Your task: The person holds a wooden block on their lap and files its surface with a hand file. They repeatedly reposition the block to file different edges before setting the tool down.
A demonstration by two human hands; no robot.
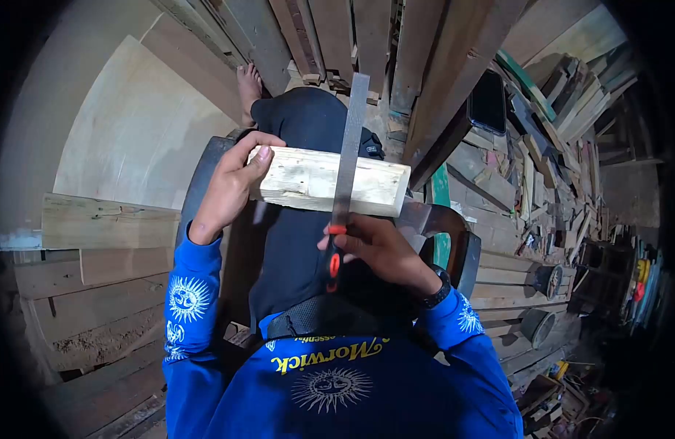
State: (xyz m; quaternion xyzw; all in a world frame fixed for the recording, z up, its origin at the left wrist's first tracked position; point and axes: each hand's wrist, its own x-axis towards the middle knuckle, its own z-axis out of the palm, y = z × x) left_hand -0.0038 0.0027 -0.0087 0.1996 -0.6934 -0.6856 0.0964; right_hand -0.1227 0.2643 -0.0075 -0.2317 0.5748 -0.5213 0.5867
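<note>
A pale wooden block (301,177) lies crosswise over my lap. My left hand (235,179) grips its left end, the thumb on top. In my right hand (378,245) is the orange and black handle of a long flat metal file (350,139). The file crosses over the block right of its middle, its tip pointing away from me past the block's far edge. My right fingers are closed round the handle near the block's near edge. Whether the file touches the wood cannot be made out.
A black phone (487,102) rests on a wooden beam at the upper right. Beyond it lies a heap of wood scraps (528,161). Two buckets (537,327) stand at the right. Large pale boards (125,124) lean at the left. My bare foot (249,88) shows at the top.
</note>
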